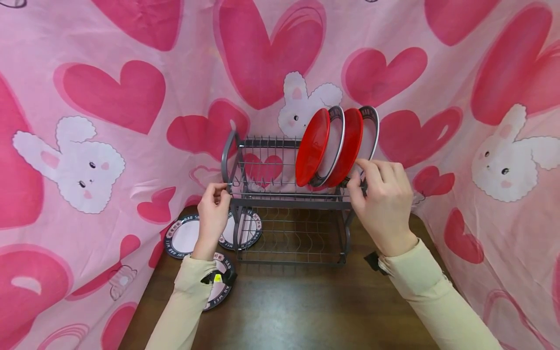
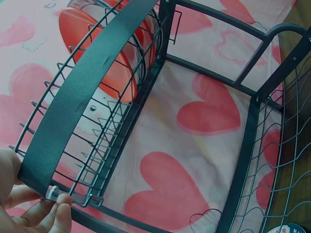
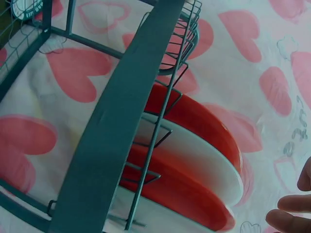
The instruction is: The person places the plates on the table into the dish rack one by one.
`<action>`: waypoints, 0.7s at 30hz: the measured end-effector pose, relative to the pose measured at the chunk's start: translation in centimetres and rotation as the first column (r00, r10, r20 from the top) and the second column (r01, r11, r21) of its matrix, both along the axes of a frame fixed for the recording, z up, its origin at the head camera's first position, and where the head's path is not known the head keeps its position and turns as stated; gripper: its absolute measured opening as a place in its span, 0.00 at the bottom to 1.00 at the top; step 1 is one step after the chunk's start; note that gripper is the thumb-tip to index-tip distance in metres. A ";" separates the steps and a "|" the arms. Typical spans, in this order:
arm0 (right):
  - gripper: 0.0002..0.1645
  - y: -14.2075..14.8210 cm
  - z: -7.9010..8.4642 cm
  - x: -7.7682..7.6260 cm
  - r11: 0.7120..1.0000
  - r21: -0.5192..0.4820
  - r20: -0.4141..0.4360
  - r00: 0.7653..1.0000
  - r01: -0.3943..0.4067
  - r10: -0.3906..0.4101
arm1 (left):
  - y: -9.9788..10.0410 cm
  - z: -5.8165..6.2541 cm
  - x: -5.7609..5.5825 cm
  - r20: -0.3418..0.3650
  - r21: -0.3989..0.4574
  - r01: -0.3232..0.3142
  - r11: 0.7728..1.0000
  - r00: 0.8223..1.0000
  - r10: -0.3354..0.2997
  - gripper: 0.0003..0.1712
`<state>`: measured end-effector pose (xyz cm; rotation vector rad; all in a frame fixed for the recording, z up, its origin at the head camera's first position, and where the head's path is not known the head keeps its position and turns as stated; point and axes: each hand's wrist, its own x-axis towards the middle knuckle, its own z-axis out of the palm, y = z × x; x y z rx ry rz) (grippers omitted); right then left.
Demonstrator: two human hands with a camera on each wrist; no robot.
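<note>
A dark two-tier dish rack (image 1: 288, 204) stands on the table. My left hand (image 1: 213, 206) grips its front left corner, and in the left wrist view the fingertips (image 2: 60, 213) close around the bar's end by a small clear clip. Red plates (image 1: 312, 148) and white plates with dark patterned rims (image 1: 371, 129) stand on edge, alternating, in the right part of the upper tier. My right hand (image 1: 380, 204) is beside the rightmost plates at the rack's front right. In the right wrist view its loosely bent fingers (image 3: 291, 216) are apart from the plates and hold nothing.
Several white plates with dark lettered rims lie flat on the brown table (image 1: 297, 311) left of the rack: one at the back left (image 1: 185, 236), one behind the rack's leg (image 1: 249, 228), one partly under my left wrist (image 1: 218, 294). A pink heart-and-rabbit cloth (image 1: 144, 194) hangs around the table.
</note>
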<state>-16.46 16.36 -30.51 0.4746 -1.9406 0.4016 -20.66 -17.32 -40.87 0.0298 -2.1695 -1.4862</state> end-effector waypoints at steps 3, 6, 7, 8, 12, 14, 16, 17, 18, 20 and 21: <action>0.17 0.5 -0.5 0.4 1.000 -0.009 0.011 1.000 0.015 -0.015 | 0.0 0.0 0.0 -0.003 -0.006 -0.001 1.000 1.000 0.001 0.15; 0.19 1.0 -1.1 0.8 0.999 -0.026 0.026 0.999 0.026 -0.025 | -0.1 0.0 0.1 -0.002 -0.012 -0.001 1.000 1.000 0.001 0.15; 0.20 1.1 -1.3 0.8 0.999 -0.032 0.033 0.999 0.029 -0.028 | -0.1 0.0 0.1 -0.003 -0.013 -0.001 1.000 1.000 0.001 0.15; 0.20 1.2 -1.5 0.9 0.999 -0.040 0.040 0.999 0.032 -0.031 | -0.1 0.0 0.1 -0.005 -0.013 0.000 1.000 1.000 0.000 0.15; 0.21 1.8 -2.4 1.1 0.996 -0.074 0.072 0.996 0.048 -0.043 | -0.1 0.0 0.1 -0.010 -0.010 0.004 1.000 1.000 -0.004 0.15; 0.21 2.1 -2.8 1.2 0.994 -0.089 0.087 0.995 0.060 -0.052 | -0.1 0.1 0.1 -0.009 -0.010 0.008 1.000 1.000 -0.008 0.15; 0.21 2.4 -3.3 1.2 0.993 -0.094 0.112 0.992 0.073 -0.062 | -0.1 0.0 0.1 -0.004 -0.009 0.011 1.000 1.000 -0.011 0.15; 0.21 2.6 -3.6 1.2 0.992 -0.092 0.124 0.990 0.080 -0.069 | -0.1 0.0 0.1 -0.001 -0.010 0.010 1.000 1.000 -0.010 0.15; 0.21 2.8 -3.9 1.2 0.992 -0.089 0.137 0.988 0.087 -0.074 | -0.1 0.0 0.1 0.001 -0.008 0.011 1.000 1.000 -0.011 0.15; 0.20 3.1 -4.4 1.1 0.992 -0.084 0.157 0.984 0.098 -0.084 | 0.0 0.0 0.1 0.004 -0.003 0.011 1.000 1.000 -0.011 0.15; 0.20 3.3 -4.7 1.0 0.991 -0.081 0.164 0.982 0.103 -0.088 | 0.0 -0.1 0.1 0.004 -0.002 0.010 1.000 1.000 -0.010 0.15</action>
